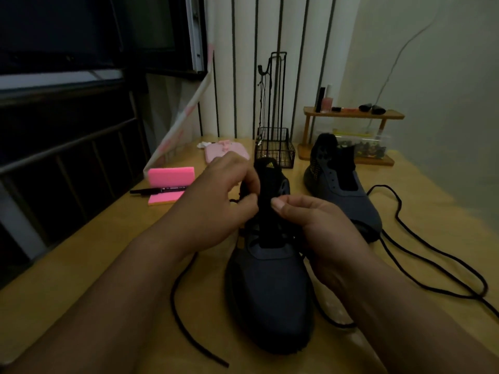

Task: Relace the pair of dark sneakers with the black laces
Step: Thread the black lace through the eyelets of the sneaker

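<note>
A dark sneaker (270,290) stands in front of me, toe toward me, its black tongue upright. My left hand (216,206) pinches a black lace at the shoe's left eyelets, fingers curled. My right hand (318,225) holds the shoe's right side by the tongue, thumb pressed against it. That lace's loose end (178,287) trails down the table to the left. The second sneaker (343,190) stands unlaced at the back right, with its own black lace (421,247) looping loose over the table.
The wooden table (89,265) carries a pink sponge block (171,176), a black marker (159,190), a pink case (226,152), a black wire basket (274,149) and a wooden shelf (351,116) with small bottles. A window with bars is on the left.
</note>
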A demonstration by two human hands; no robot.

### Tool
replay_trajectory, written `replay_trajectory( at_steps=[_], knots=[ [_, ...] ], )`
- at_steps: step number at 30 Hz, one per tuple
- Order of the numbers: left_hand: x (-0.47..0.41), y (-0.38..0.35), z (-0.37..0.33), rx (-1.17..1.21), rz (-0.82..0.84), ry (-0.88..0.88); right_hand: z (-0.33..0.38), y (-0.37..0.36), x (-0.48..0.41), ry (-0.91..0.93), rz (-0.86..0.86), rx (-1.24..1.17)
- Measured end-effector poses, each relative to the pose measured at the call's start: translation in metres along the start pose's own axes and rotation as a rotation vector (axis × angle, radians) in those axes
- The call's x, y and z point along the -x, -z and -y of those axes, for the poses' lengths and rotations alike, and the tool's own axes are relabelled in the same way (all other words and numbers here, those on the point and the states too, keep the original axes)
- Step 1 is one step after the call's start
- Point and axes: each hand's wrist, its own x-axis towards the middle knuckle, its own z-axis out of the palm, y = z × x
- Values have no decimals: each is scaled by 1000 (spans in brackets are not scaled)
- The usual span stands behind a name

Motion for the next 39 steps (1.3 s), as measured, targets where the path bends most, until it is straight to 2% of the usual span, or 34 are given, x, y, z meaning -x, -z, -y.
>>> replay_trajectory(
  at_steps=[3, 6, 11, 13, 14, 16, 18, 20, 21, 22, 25, 26, 27, 28, 29, 30, 32, 33, 35, 37, 39],
  knots=[
    [4, 8, 1, -41, 99, 10, -3, 1, -2, 3, 14, -8],
    [1, 7, 3, -28, 120, 41, -2, 1, -3, 7, 19, -10],
    [-3, -2, 2, 209, 143, 204, 0, 4, -3, 17, 43, 38],
    [0, -3, 3, 327, 142, 258, 4, 7, -4, 34, 39, 150],
    [1, -3, 3, 409, 105, 292, 7, 10, -4, 47, 35, 237],
    [3, 2, 6, 650, -96, 381, 15, 19, -4, 63, 39, 351],
    [3, 16, 13, 1017, -318, 432, 24, 30, -3, 61, 54, 369],
    [7, 29, 18, 1332, -430, 460, 33, 35, -1, 63, 39, 341],
    [9, 34, 20, 1312, -431, 498, 38, 35, 0, 72, 28, 328],
    [12, 37, 16, 1140, -375, 530, 44, 33, 1, 89, 19, 333],
    [23, 37, 1, 265, -18, 508, 59, 21, 2, 134, 5, 383],
    [27, 37, -3, 90, 106, 469, 63, 17, 3, 148, -4, 391],
    [30, 37, -4, 23, 185, 435, 67, 14, 3, 161, -15, 392],
    [33, 37, -2, 42, 198, 423, 70, 11, 3, 172, -22, 383],
    [34, 38, 0, 146, 128, 448, 72, 8, 3, 179, -25, 363],
    [35, 40, 5, 321, -12, 511, 73, 7, 4, 181, -26, 342],
    [35, 43, 16, 871, -332, 649, 73, 7, 5, 179, -53, 354],
    [34, 44, 22, 1141, -434, 687, 72, 9, 4, 175, -74, 376],
    [35, 46, 29, 1484, -492, 693, 67, 12, 4, 164, -96, 404],
    [35, 46, 25, 1581, -471, 693, 62, 12, 3, 154, -113, 429],
    [36, 45, 19, 1364, -367, 680, 58, 9, 3, 166, -159, 487]
  ],
)
